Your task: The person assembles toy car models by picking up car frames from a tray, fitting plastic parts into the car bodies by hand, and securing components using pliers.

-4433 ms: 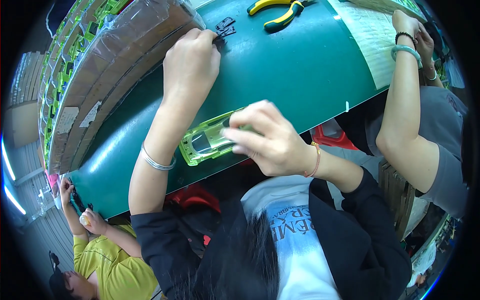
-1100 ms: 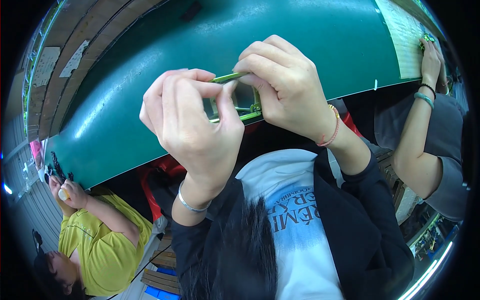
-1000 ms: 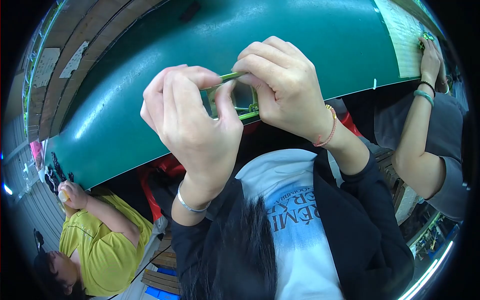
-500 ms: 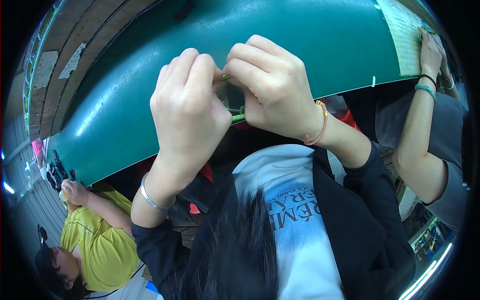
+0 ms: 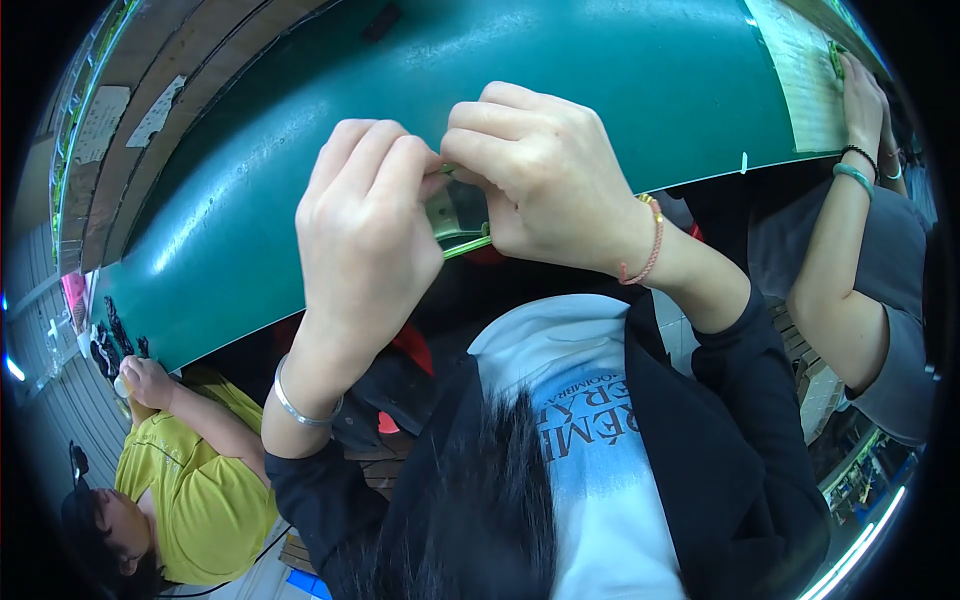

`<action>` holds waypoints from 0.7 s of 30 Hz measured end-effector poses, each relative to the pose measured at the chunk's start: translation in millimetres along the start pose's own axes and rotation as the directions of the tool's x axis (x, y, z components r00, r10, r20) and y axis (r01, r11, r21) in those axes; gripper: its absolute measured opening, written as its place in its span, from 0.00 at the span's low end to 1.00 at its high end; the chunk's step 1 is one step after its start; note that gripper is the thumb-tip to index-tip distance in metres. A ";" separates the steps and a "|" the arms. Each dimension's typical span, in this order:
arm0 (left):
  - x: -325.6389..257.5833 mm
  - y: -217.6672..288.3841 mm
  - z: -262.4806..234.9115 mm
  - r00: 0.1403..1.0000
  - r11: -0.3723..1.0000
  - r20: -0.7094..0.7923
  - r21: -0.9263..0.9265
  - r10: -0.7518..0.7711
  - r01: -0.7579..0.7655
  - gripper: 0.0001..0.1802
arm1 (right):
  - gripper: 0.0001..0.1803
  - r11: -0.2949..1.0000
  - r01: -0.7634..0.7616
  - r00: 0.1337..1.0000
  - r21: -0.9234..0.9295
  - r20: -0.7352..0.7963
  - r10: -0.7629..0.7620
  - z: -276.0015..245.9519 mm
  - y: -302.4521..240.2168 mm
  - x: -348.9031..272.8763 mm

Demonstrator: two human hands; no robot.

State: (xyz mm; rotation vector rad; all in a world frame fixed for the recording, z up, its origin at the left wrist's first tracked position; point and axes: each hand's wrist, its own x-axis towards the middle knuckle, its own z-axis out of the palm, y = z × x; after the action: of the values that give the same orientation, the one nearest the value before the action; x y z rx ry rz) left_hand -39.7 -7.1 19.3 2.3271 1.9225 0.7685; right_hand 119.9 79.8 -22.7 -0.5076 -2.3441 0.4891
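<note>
My left hand (image 5: 365,235) and my right hand (image 5: 535,180) are raised close together in front of me, both closed on a small clear green plastic part (image 5: 458,218). Only a sliver of the part and its bright green edge shows between my fingers; the rest is hidden by my hands. My left fingertips pinch its top left corner, and my right fingers curl over its top and right side. A silver bangle sits on my left wrist and a red string bracelet on my right.
A green work mat (image 5: 560,70) covers the table ahead. A person in a grey top (image 5: 880,290) works at my right, hands on a white sheet (image 5: 805,70). A person in a yellow shirt (image 5: 195,480) sits at my left. Brown cardboard (image 5: 150,110) lines the far edge.
My hands left the table, where the left reached for small black pieces, and came up together. Over the last second they closed in tighter over the green part, hiding most of it.
</note>
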 end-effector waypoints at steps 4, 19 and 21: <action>-3.3 0.6 -3.6 1.000 1.000 -0.018 0.017 -0.003 0.003 0.08 | 0.05 1.000 0.010 0.999 0.025 0.032 -0.010 -1.1 -1.6 -1.3; -12.7 -13.0 3.8 0.998 0.995 -0.004 -0.073 0.061 -0.061 0.13 | 0.07 0.990 -0.063 0.996 0.126 0.077 0.054 7.1 -16.0 1.8; -9.9 -11.7 1.9 0.998 0.996 -0.005 -0.057 0.065 -0.065 0.13 | 0.07 0.988 -0.051 0.996 0.143 0.082 0.039 7.2 -12.1 4.0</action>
State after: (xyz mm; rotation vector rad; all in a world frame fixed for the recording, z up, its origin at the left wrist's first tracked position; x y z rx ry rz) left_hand -50.8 -13.0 10.4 2.3667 1.8088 0.8218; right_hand 109.5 69.9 -19.9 -0.4815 -2.3543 0.7070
